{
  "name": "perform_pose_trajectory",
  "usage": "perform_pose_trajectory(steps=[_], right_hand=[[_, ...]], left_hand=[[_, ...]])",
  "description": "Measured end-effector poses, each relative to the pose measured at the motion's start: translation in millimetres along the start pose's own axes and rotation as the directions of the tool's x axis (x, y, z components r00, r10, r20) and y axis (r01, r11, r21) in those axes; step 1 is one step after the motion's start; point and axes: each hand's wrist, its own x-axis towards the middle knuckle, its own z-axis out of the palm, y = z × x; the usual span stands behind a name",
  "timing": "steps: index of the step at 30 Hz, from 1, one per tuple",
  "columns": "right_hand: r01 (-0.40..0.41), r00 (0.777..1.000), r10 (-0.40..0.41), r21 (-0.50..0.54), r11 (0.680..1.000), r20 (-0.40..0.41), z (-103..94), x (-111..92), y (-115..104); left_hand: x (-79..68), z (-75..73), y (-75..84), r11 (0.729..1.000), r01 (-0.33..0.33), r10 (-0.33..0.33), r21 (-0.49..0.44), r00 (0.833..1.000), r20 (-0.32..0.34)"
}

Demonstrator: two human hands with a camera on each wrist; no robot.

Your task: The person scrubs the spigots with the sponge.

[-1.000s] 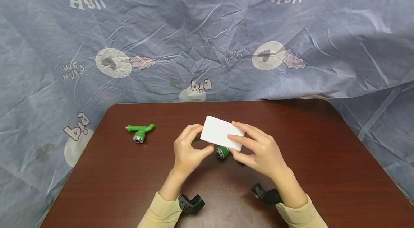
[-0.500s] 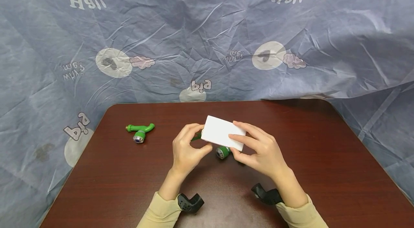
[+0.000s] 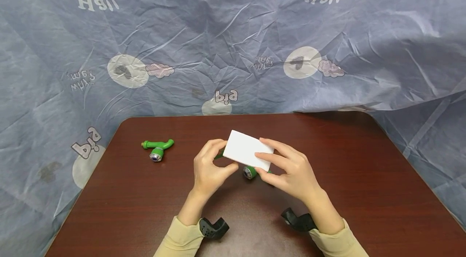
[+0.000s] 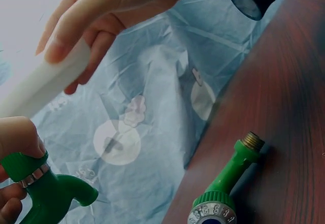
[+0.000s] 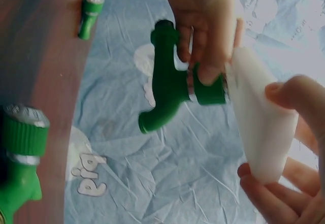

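My left hand [image 3: 211, 168] pinches the ribbed green knob of a toy-like green tap [image 5: 165, 84] between thumb and fingers, its spout [image 4: 84, 191] hanging free. In the head view most of this tap is hidden behind a white sponge block [image 3: 245, 149]. My right hand [image 3: 295, 166] holds the sponge by its right end, thumb on one side and fingers on the other. Seen from the right wrist, the broad face of the sponge [image 5: 264, 127] lies right against the end of the knob. Both things are held up above the table.
A second green tap [image 3: 157, 151] lies on the dark red-brown table [image 3: 120, 208], toward the back left. Another green tap [image 3: 249, 172] sits beneath my hands, partly covered by the sponge. A printed blue-grey cloth [image 3: 233, 46] hangs behind the table.
My right hand and the sponge have shifted slightly right, then back left across the knob. My left hand has moved a touch left and keeps its grip on the tap.
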Motion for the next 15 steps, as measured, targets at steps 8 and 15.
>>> perform_pose_trajectory(steps=[8,15], right_hand=[[-0.07,0.998,0.07,-0.063,0.996,0.007,-1.5,-1.8,0.8],[-0.027,0.997,0.028,-0.021,0.999,0.066,-7.8,-1.1,5.6]], left_hand=[[0.7,0.7,-1.0,1.0,0.013,-0.013,-0.013,1.0,-0.011],[-0.1,-1.0,-2.7,1.0,0.018,-0.018,-0.014,1.0,-0.02]])
